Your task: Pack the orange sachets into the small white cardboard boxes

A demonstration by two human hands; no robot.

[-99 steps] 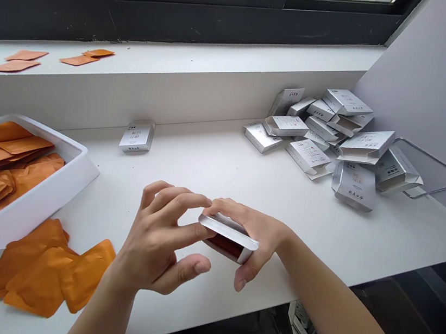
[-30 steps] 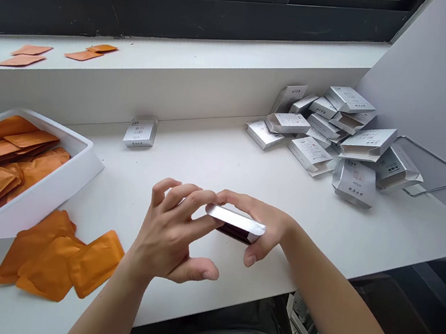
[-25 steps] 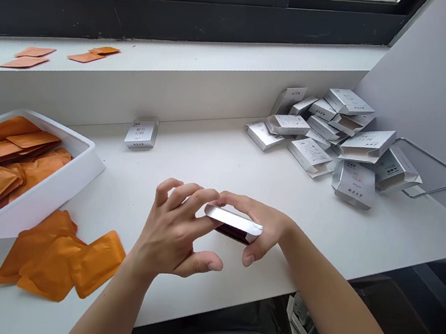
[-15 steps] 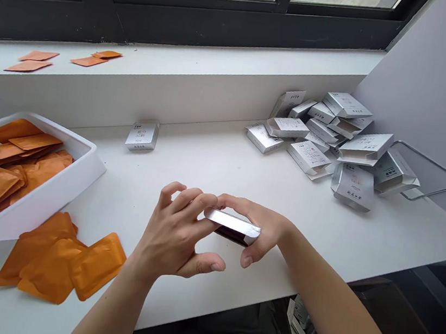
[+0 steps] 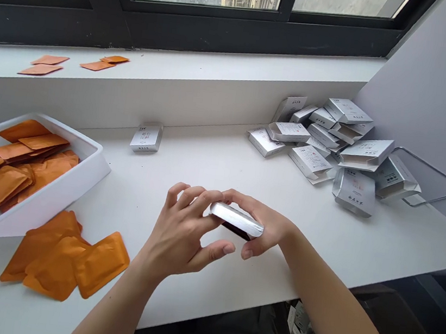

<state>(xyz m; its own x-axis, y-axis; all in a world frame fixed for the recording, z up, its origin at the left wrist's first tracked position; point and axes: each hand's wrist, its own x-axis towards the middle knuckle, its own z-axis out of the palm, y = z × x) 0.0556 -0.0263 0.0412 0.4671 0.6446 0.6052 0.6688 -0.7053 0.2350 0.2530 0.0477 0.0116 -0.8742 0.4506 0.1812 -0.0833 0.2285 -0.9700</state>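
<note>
The person's right hand (image 5: 268,228) is gripping a flat silver carton (image 5: 236,219), with its fingers lying across the top and its thumb pressing in from the near side. The left hand (image 5: 181,233) is half open and curled, its fingertips (image 5: 213,197) resting against the carton's left end while its thumb is reaching out free of it. The carton is sitting between the two hands, tilted slightly, with a dark reddish underside (image 5: 235,231) showing below its silver edge.

Left of the left hand, a white tray (image 5: 53,125) is holding a heap of orange sachets (image 5: 20,173), and more loose orange sachets (image 5: 66,261) are lying on the white desk (image 5: 198,290) beside the left wrist. Ahead of the left hand, a single silver-white box (image 5: 147,138) is lying alone near the back of the desk. Ahead and to the right of the right hand, a loose pile of silver-white cartons (image 5: 317,141) is spreading across the desk, beside a bent metal wire frame (image 5: 431,178). Farther ahead, four orange sachets (image 5: 96,65) are lying on the window sill (image 5: 220,60), and below the right forearm (image 5: 336,308), more cartons (image 5: 302,331) are showing under the desk
</note>
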